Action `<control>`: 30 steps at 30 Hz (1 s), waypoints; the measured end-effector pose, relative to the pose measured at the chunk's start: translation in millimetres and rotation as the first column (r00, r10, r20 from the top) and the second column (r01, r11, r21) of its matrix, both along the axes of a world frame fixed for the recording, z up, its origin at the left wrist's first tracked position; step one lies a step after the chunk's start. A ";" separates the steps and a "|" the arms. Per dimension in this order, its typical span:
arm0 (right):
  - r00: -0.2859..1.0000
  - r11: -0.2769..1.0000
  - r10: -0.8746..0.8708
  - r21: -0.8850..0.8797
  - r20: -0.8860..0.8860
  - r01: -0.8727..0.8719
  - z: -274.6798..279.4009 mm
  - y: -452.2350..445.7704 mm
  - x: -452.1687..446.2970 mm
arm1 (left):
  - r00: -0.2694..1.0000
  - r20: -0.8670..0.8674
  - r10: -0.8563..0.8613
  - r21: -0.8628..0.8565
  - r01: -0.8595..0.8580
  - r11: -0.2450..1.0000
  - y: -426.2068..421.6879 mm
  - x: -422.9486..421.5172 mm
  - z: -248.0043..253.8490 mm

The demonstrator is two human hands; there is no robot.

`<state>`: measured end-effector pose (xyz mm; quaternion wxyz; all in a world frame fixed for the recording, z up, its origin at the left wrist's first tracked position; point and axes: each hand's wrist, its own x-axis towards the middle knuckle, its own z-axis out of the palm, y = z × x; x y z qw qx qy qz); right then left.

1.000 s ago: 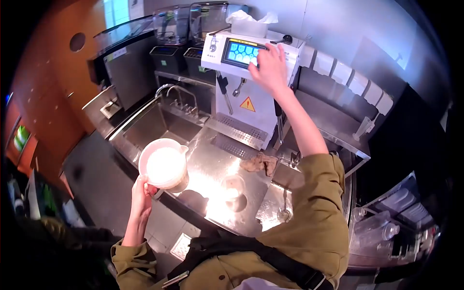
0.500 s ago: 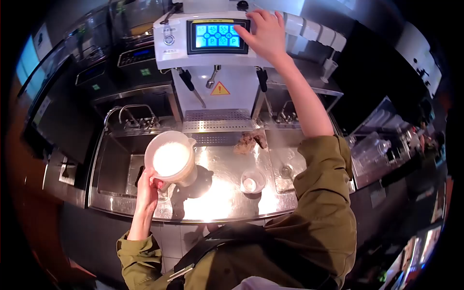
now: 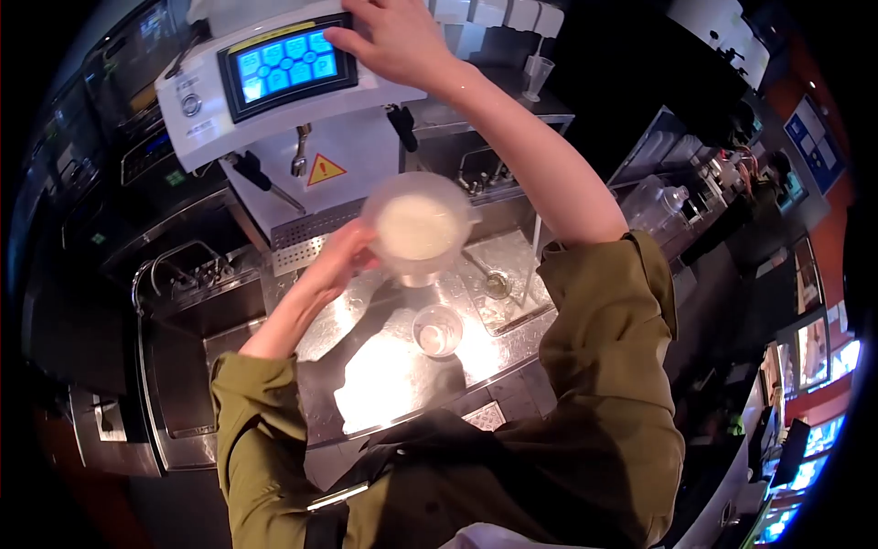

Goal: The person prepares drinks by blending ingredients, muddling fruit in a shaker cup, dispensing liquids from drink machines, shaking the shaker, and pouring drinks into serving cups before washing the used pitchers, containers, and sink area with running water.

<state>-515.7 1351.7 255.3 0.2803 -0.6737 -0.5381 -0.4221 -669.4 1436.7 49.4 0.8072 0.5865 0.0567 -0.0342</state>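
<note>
Jug [image 3: 416,186], pale and translucent, with a spout on its right side: this was held above the bench [image 3: 375,384] and contained a pale liquid well below the rim. Hands: two. The left hand [image 3: 347,254] grasped the jug at its left side, though the exact grip was partly hidden. The right hand [image 3: 398,38] was released, fingers spread, at the upper right corner of the screen [image 3: 288,64]; whether a fingertip pressed the glass could not be told.

Screen: lit blue, two rows of tiles, set in the front of a white machine [image 3: 203,130]. Beneath it were a metal spout [image 3: 300,151], a yellow-and-red warning sign [image 3: 325,169] and two black handles, one on the left [image 3: 251,170] and one on the right [image 3: 401,126]. A perforated metal tray [image 3: 297,256] lay at the machine's foot.

Cup [image 3: 437,316]: clear, standing on the shiny metal bench just in front of the jug as seen from above. A deep sink [image 3: 192,384] lay to the left; a shallower basin [image 3: 512,306] with a round drain [image 3: 497,285] lay to the right.
</note>
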 end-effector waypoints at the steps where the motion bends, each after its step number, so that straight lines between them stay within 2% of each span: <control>1: 1.000 1.000 0.003 -0.026 -0.027 -0.004 2.1 -1.7 -0.6 | 1.000 0.020 -0.024 -0.011 0.024 1.000 -20.3 15.7 6.7; 2: 0.999 0.999 0.005 -0.051 -0.053 -0.008 3.0 -1.8 1.2 | 0.994 0.014 -0.111 -0.033 0.112 0.993 -27.7 40.7 -11.1; 3: 0.993 0.997 0.031 0.066 0.112 -0.039 -4.1 2.9 11.5 | 0.989 0.018 -0.146 -0.054 0.146 0.988 -45.0 54.4 -8.7; 6: 0.997 0.997 0.074 0.022 0.008 -0.074 -1.6 -1.3 9.6 | 0.908 -0.140 -0.394 -0.097 0.384 0.918 -70.5 101.6 -43.0; 10: 0.993 0.993 0.115 0.032 -0.034 -0.114 0.2 -3.3 7.4 | 0.950 -0.218 -0.225 -0.197 0.183 0.963 -97.8 116.8 -76.1; 12: 0.990 0.989 0.138 0.057 0.002 -0.138 0.0 -2.6 10.3 | 0.958 -0.237 -0.164 -0.247 0.104 0.963 -97.8 126.0 -96.0; 15: 0.987 0.983 0.159 0.090 0.014 -0.160 -1.4 -2.7 12.0 | 0.938 -0.341 0.068 -0.143 -0.123 0.982 -88.6 133.5 -109.3; 18: 0.985 0.982 0.167 0.081 0.029 -0.169 -0.1 -1.3 16.1 | 0.947 -0.275 0.167 -0.145 -0.213 0.966 -72.9 139.2 -111.7; 19: 0.984 0.981 0.174 0.075 0.039 -0.177 0.6 -0.6 18.0 | 0.974 -0.179 0.141 -0.248 -0.183 0.951 -68.3 135.8 -105.0; 20: 0.988 0.987 0.153 0.050 0.027 -0.154 1.9 -0.8 18.8 | 0.968 -0.180 0.173 -0.234 -0.213 0.949 -64.5 132.7 -97.9; 22: 0.992 0.992 0.128 -0.002 0.016 -0.128 5.2 1.3 19.6 | 0.951 -0.176 0.255 -0.208 -0.289 0.934 -65.3 115.7 -53.3; 23: 0.994 0.993 0.106 0.042 0.041 -0.107 2.2 5.5 22.5 | 0.974 -0.148 0.173 -0.236 -0.205 0.950 -54.7 119.1 -52.8; 25: 0.996 0.990 0.039 0.129 0.082 -0.049 -3.8 13.5 24.7 | 0.960 -0.181 0.214 -0.227 -0.252 0.941 -49.1 109.3 -31.0; 30: 0.964 0.963 -0.253 0.118 0.078 0.243 -5.5 30.5 -2.3 | 0.910 -0.240 0.337 -0.109 -0.371 0.922 -29.2 84.4 6.6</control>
